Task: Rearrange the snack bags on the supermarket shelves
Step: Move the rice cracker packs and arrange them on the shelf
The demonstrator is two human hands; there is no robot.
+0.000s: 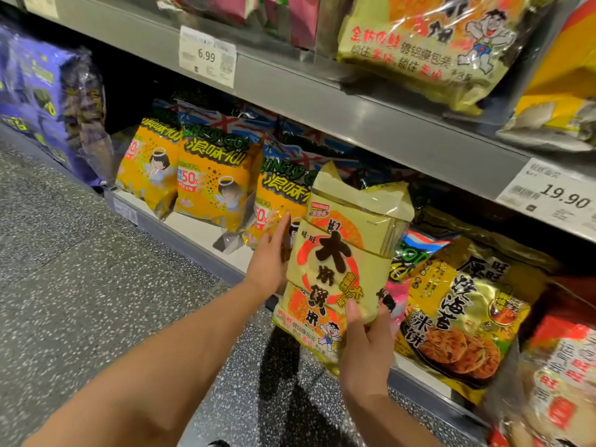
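Observation:
A pale yellow rice cracker bag point(342, 262) with a red circle and big black characters is held upright in front of the bottom shelf. My left hand point(269, 262) presses flat against its left side, fingers extended. My right hand point(367, 343) grips its lower right corner, thumb on the front. Orange snack bags point(213, 185) with blue flag tops stand in a row on the bottom shelf point(193, 230) to the left. A gold seaweed cracker bag point(464, 317) leans on that shelf to the right. A matching pale yellow bag point(429, 43) lies on the upper shelf.
Price tags reading 6.99 point(208, 58) and 19.90 point(554, 191) hang on the grey upper shelf edge. A purple bag point(42, 101) stands at far left. Red and white bags point(558, 382) crowd the lower right. Speckled grey floor point(80, 269) lies below.

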